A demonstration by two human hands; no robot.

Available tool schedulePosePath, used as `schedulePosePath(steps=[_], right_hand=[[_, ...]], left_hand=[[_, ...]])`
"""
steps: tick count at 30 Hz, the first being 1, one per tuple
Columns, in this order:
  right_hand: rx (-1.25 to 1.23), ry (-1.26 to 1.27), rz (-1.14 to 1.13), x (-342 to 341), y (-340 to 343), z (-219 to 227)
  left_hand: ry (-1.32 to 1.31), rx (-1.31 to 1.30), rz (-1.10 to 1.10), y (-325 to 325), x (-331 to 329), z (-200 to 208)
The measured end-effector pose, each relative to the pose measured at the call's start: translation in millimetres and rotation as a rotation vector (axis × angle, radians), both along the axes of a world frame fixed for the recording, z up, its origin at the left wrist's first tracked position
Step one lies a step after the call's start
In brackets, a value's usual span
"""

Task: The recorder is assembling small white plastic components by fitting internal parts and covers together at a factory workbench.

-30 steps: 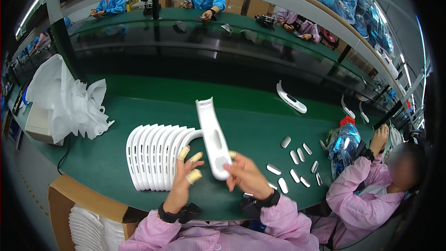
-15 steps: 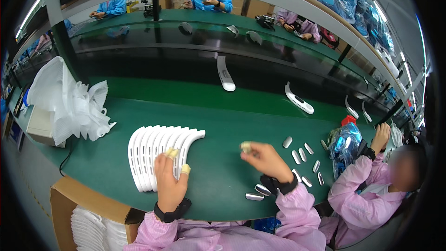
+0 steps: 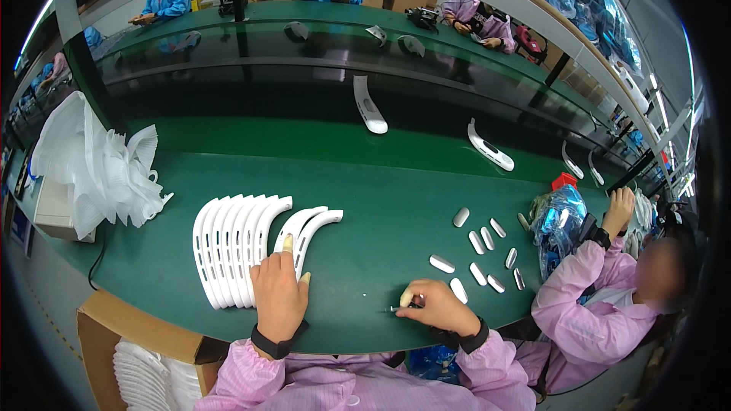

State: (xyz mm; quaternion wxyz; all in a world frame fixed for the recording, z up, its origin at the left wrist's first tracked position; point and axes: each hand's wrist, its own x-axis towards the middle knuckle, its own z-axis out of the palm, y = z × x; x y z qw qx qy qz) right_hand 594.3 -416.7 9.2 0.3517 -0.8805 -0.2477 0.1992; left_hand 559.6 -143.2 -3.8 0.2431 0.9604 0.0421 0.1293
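On the green table, several curved white plastic parts (image 3: pixel 221 251) with slots stand nested in a row. A pair of the same curved parts (image 3: pixel 308 232) sits a little apart, at the row's right. My left hand (image 3: pixel 279 293) is closed on this pair, index finger on top and thumb at the right side; their lower ends are hidden under it. Near the table's front edge, my right hand (image 3: pixel 442 308) pinches a small silvery piece (image 3: pixel 394 309), mostly covered by the fingers. To its right lie several oval silver pieces (image 3: pixel 477 274).
White foam sleeves (image 3: pixel 84 167) are heaped at the left. A cardboard box (image 3: pixel 133 320) with white parts stands below. At right are a blue plastic bag (image 3: pixel 560 221), a red box (image 3: pixel 564 180) and a co-worker in pink (image 3: pixel 586 297). More white parts (image 3: pixel 491 148) lie beyond the table.
Two curved parts at the row's right end have come apart from the rest, with my left hand on them. My right hand has come nearer, down to the silver pieces. The view has shifted slightly.
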Motion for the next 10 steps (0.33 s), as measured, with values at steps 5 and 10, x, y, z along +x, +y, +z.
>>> schedulePosePath(steps=[5, 10], right_hand=[[0.422, 0.235, -0.163, 5, 17, 6], [0.620, 0.211, -0.051, 5, 32, 18]], left_hand=[[0.060, -0.069, 0.006, -2, 3, -6], [-0.031, 0.165, 0.075, -6, -1, 5]])
